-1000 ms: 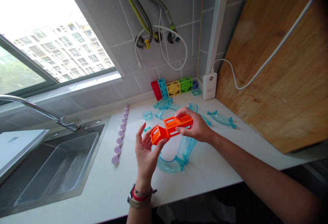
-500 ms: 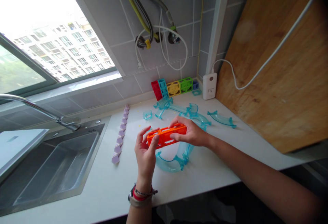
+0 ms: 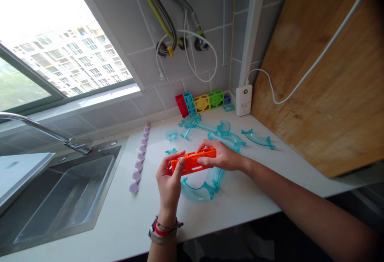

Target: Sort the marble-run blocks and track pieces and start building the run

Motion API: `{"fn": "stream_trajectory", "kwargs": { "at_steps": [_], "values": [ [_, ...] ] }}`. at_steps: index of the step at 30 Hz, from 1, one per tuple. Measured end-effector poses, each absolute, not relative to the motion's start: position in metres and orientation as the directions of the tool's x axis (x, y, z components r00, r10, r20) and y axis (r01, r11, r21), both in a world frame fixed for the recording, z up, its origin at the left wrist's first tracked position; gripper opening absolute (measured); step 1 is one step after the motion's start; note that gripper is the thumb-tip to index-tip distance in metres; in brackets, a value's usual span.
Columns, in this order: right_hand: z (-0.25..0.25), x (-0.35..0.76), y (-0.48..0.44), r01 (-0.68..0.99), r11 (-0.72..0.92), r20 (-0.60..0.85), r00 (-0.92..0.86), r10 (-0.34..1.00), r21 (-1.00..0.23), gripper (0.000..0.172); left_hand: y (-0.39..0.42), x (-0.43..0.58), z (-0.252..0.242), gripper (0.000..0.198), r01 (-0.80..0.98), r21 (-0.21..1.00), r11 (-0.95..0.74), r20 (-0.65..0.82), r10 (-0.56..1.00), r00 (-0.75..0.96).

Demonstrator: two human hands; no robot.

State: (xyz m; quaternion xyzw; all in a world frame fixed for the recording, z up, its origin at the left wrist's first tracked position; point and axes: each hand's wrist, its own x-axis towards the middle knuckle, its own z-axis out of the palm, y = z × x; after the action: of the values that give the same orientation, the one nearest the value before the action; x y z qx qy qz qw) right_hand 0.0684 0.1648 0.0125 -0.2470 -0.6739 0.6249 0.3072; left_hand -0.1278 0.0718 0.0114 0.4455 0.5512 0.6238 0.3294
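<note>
An orange openwork plastic block piece [image 3: 193, 161] is held up over the white counter [image 3: 240, 210], slightly higher at its right end. My left hand [image 3: 169, 178] grips its left end, thumb in front and fingers behind. At the right end, my right hand [image 3: 220, 156] pinches it between thumb and fingers. Below and behind the hands lie translucent blue curved track pieces [image 3: 196, 194], partly hidden by the orange piece and my right hand. A small blue connector [image 3: 171, 151] rests just beyond my left fingers.
Red, blue, yellow and green blocks [image 3: 201, 104] stand against the back wall beside a white device [image 3: 244, 100] with a cable. A curved blue track [image 3: 258, 138] lies at the right. Left are a strip of purple hexagons [image 3: 140, 156] and a sink [image 3: 69, 198] with a faucet [image 3: 78, 147].
My left fingers have closed in around the orange piece, and the small blue connector behind them shows more fully. The view has shifted slightly.
</note>
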Motion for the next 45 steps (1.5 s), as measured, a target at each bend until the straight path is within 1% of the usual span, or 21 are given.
{"fn": "stream_trajectory", "kwargs": {
  "at_steps": [2, 4, 8, 11, 14, 18, 21, 24, 26, 28, 32, 36, 38, 42, 45],
  "values": [
    [0.013, 0.068, 0.165, -0.055, 0.088, 0.101, -0.691, 0.715, -0.995, 0.033, 0.072, -0.128, 0.011, 0.029, 0.095, 0.978, -0.186, 0.208, 0.901, -0.380],
    [0.014, 0.067, 0.164, -0.053, 0.052, 0.074, -0.709, 0.701, -0.997, 0.033, 0.071, -0.129, 0.011, 0.027, 0.139, 0.966, -0.220, 0.256, 0.898, -0.359],
    [0.016, 0.065, 0.163, -0.066, -0.117, -0.025, -0.765, 0.644, -0.991, 0.038, 0.066, -0.128, 0.011, 0.028, 0.259, 0.896, -0.360, 0.419, 0.879, -0.227],
    [0.017, 0.065, 0.162, -0.144, -0.189, -0.025, -0.728, 0.685, -0.971, 0.039, 0.064, -0.126, 0.011, 0.041, 0.290, 0.861, -0.418, 0.478, 0.859, -0.181],
    [0.018, 0.064, 0.160, -0.236, -0.132, 0.061, -0.666, 0.743, -0.963, 0.039, 0.065, -0.125, 0.011, 0.046, 0.274, 0.883, -0.380, 0.447, 0.859, -0.250],
    [0.016, 0.062, 0.156, -0.254, 0.031, 0.183, -0.605, 0.775, -0.967, 0.037, 0.068, -0.127, 0.012, 0.043, 0.199, 0.931, -0.306, 0.357, 0.879, -0.317],
    [0.016, 0.061, 0.153, -0.223, 0.115, 0.224, -0.565, 0.794, -0.968, 0.035, 0.069, -0.129, 0.011, 0.041, 0.127, 0.963, -0.237, 0.266, 0.909, -0.322],
    [0.017, 0.061, 0.153, -0.219, 0.116, 0.222, -0.554, 0.803, -0.969, 0.035, 0.069, -0.128, 0.011, 0.043, 0.106, 0.974, -0.199, 0.222, 0.925, -0.307],
    [0.017, 0.060, 0.153, -0.227, 0.066, 0.186, -0.564, 0.805, -0.972, 0.034, 0.068, -0.127, 0.012, 0.048, 0.129, 0.966, -0.225, 0.254, 0.915, -0.312],
    [0.017, 0.060, 0.154, -0.223, 0.014, 0.145, -0.583, 0.800, -0.975, 0.033, 0.068, -0.125, 0.013, 0.051, 0.150, 0.948, -0.281, 0.316, 0.891, -0.327],
    [0.017, 0.060, 0.155, -0.202, -0.073, 0.072, -0.627, 0.776, -0.977, 0.035, 0.068, -0.122, 0.013, 0.052, 0.163, 0.911, -0.379, 0.413, 0.850, -0.328],
    [0.018, 0.059, 0.155, -0.178, -0.140, 0.010, -0.652, 0.758, -0.974, 0.035, 0.067, -0.122, 0.012, 0.053, 0.208, 0.881, -0.425, 0.472, 0.822, -0.318],
    [0.018, 0.059, 0.153, -0.196, -0.117, 0.036, -0.641, 0.766, -0.974, 0.034, 0.067, -0.122, 0.012, 0.052, 0.215, 0.879, -0.425, 0.474, 0.820, -0.321],
    [0.018, 0.058, 0.149, -0.250, 0.014, 0.160, -0.572, 0.805, -0.968, 0.034, 0.066, -0.123, 0.012, 0.052, 0.201, 0.896, -0.396, 0.443, 0.827, -0.347],
    [0.018, 0.058, 0.149, -0.234, 0.022, 0.155, -0.567, 0.809, -0.972, 0.035, 0.067, -0.124, 0.012, 0.051, 0.189, 0.911, -0.366, 0.411, 0.842, -0.349]
  ]
}}
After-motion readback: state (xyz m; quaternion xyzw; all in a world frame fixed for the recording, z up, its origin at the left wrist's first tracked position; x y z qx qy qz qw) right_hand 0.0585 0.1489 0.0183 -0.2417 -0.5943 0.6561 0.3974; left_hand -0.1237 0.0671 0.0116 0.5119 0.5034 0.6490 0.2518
